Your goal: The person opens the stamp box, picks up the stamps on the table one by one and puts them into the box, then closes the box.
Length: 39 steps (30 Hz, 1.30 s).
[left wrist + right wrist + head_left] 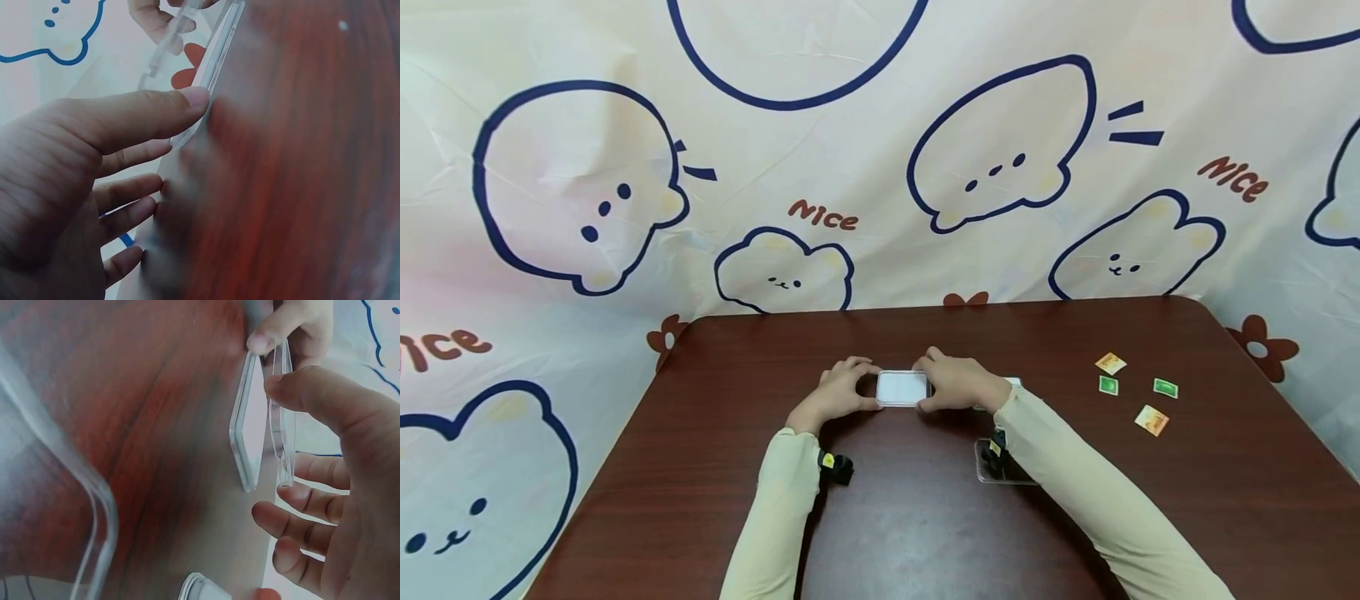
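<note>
A shallow clear plastic box with a white inside lies on the brown table. My left hand grips its left end; in the left wrist view the thumb presses the near rim of the box and the other fingers lie behind it. My right hand pinches a clear plastic lid between thumb and fingers. In the right wrist view the lid stands just above the box, with a narrow gap between them. The lid is hard to make out from the head view.
Under my right forearm lies a clear plastic tray. A white item sits partly hidden behind my right hand. Farther right are orange cards and green cards. A cloth with bear drawings hangs behind the table.
</note>
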Each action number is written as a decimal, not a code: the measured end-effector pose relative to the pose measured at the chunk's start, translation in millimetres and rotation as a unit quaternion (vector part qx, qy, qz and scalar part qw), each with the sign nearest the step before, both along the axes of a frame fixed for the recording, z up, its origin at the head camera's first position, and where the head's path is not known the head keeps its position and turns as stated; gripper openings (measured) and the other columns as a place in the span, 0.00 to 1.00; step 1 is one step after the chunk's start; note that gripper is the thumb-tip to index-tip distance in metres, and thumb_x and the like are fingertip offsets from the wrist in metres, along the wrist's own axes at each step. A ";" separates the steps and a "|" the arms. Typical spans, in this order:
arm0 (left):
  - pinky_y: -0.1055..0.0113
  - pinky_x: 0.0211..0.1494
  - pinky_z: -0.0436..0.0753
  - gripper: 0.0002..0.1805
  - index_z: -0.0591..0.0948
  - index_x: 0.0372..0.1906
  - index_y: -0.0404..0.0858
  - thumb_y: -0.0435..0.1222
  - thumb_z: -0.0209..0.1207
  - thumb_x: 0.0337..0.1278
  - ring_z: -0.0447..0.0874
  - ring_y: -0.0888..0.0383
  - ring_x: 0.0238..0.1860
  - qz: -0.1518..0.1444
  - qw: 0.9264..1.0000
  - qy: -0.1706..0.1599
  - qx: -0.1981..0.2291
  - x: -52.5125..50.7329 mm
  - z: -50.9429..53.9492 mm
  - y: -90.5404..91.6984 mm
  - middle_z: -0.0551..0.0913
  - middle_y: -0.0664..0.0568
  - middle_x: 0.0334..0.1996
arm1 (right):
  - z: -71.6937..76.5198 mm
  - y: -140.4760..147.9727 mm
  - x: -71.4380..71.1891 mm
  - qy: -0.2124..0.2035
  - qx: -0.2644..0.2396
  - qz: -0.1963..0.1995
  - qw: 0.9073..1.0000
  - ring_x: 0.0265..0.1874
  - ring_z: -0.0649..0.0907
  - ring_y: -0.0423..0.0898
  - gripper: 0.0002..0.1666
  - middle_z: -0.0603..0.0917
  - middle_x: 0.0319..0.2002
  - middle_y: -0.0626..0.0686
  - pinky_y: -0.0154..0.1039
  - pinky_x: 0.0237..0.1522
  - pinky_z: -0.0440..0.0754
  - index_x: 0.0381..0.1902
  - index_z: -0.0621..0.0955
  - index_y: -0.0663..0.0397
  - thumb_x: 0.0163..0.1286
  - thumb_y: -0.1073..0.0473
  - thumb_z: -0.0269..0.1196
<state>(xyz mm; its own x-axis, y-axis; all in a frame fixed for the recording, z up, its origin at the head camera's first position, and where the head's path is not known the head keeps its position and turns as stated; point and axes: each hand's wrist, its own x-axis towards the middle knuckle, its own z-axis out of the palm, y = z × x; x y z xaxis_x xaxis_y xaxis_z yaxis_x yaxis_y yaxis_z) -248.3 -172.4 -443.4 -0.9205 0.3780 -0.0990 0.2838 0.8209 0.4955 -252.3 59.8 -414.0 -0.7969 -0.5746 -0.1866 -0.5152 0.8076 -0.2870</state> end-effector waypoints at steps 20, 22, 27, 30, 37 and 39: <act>0.41 0.65 0.60 0.31 0.74 0.64 0.46 0.46 0.66 0.54 0.60 0.43 0.69 -0.008 1.000 0.002 0.003 -0.7 -2.1 -1.9 0.65 0.46 0.69 | -0.9 11.7 49.3 0.011 0.020 0.039 0.999 0.15 0.69 0.37 0.35 0.72 0.45 0.47 0.34 0.18 0.67 0.61 0.74 0.50 0.61 0.39 0.66; 0.40 0.66 0.59 0.31 0.74 0.64 0.45 0.46 0.66 0.54 0.59 0.43 0.70 -0.008 1.000 0.001 0.004 -0.5 -1.8 -1.8 0.64 0.45 0.70 | -0.7 13.2 53.5 0.010 0.018 0.040 0.999 0.15 0.69 0.37 0.34 0.71 0.44 0.47 0.34 0.18 0.66 0.60 0.74 0.49 0.61 0.39 0.66; 0.40 0.68 0.57 0.31 0.74 0.64 0.45 0.46 0.66 0.54 0.58 0.42 0.70 -0.007 1.000 -0.003 0.004 -0.4 -1.4 -1.7 0.63 0.44 0.70 | 1.1 14.2 63.8 0.004 0.006 0.049 0.999 0.17 0.69 0.36 0.33 0.71 0.42 0.46 0.33 0.18 0.67 0.58 0.75 0.48 0.60 0.39 0.66; 0.40 0.68 0.57 0.31 0.74 0.64 0.45 0.47 0.66 0.54 0.58 0.42 0.70 -0.009 1.000 -0.004 0.004 -1.0 -2.2 -1.4 0.63 0.44 0.70 | 1.9 13.8 69.5 0.008 0.003 0.054 0.999 0.21 0.71 0.37 0.32 0.72 0.41 0.45 0.33 0.20 0.69 0.57 0.76 0.48 0.59 0.39 0.67; 0.41 0.67 0.57 0.32 0.74 0.64 0.45 0.47 0.66 0.54 0.58 0.42 0.70 -0.009 1.000 -0.005 0.005 -0.1 -0.4 -1.2 0.63 0.44 0.70 | -2.2 9.7 79.9 0.029 0.007 0.066 0.997 0.31 0.73 0.37 0.32 0.74 0.43 0.45 0.34 0.28 0.72 0.55 0.77 0.47 0.58 0.38 0.67; 0.41 0.68 0.57 0.32 0.74 0.65 0.45 0.47 0.66 0.54 0.58 0.42 0.70 -0.010 1.000 -0.007 0.003 -0.2 -0.4 -1.8 0.63 0.44 0.71 | -4.7 8.6 81.6 0.036 0.009 0.069 0.997 0.34 0.74 0.38 0.32 0.74 0.43 0.45 0.34 0.31 0.74 0.55 0.77 0.47 0.58 0.37 0.67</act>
